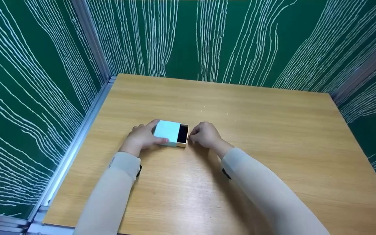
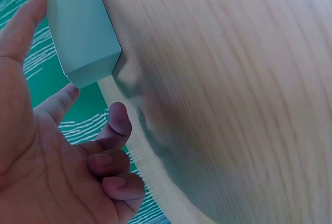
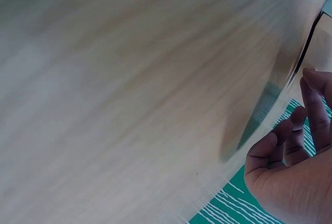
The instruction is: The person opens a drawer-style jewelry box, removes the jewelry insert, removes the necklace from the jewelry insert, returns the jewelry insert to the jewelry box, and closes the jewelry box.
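Note:
A drawer-style gift box with a light turquoise sleeve (image 1: 168, 132) lies on the table, its inner tray (image 1: 183, 133) partly out on the right and showing a dark inside. My left hand (image 1: 141, 136) grips the sleeve from the left, thumb on the near side and index finger on the far side. In the left wrist view the other fingers curl loosely beside the sleeve (image 2: 83, 27). At the tray's right end, my right hand (image 1: 206, 134) pinches with thumb and index finger. Whatever small part lies between those fingertips is mostly hidden in the right wrist view.
The wooden table (image 1: 256, 137) carries a few tiny pale specks (image 1: 227, 114) beyond the right hand. Green panels (image 1: 188, 39) with white wavy lines stand along the back and sides, joined by metal posts (image 1: 91, 37).

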The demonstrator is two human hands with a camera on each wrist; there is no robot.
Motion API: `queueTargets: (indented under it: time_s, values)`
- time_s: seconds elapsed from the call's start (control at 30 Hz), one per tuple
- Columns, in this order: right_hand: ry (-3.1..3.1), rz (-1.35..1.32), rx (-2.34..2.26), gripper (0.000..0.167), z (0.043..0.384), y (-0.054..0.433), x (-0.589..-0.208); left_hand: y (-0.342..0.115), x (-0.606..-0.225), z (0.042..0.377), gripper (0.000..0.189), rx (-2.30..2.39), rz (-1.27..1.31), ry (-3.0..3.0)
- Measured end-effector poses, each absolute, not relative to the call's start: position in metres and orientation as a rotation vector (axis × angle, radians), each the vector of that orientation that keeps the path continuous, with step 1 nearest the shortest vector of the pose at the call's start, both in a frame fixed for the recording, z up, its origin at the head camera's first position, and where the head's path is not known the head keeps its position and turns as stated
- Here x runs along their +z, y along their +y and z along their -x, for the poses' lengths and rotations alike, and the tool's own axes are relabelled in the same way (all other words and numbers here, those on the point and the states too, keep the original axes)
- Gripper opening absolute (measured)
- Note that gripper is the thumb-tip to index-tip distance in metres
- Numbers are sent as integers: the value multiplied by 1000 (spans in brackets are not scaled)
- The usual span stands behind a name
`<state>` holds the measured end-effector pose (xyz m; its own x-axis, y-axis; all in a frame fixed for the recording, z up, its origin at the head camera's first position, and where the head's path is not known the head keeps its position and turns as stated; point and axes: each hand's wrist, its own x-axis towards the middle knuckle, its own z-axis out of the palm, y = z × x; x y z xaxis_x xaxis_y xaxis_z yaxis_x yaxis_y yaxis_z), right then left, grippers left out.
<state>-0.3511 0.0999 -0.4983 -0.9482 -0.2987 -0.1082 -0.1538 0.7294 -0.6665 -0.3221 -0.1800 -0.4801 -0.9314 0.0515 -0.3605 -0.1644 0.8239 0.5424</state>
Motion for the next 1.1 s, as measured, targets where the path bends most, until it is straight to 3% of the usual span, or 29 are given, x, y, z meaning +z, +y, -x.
queueTargets:
  time_s: [1.1]
  values:
    - [2737, 359, -1033, 14, 349, 118, -500, -179, -483, 323, 113, 798, 89, 2647]
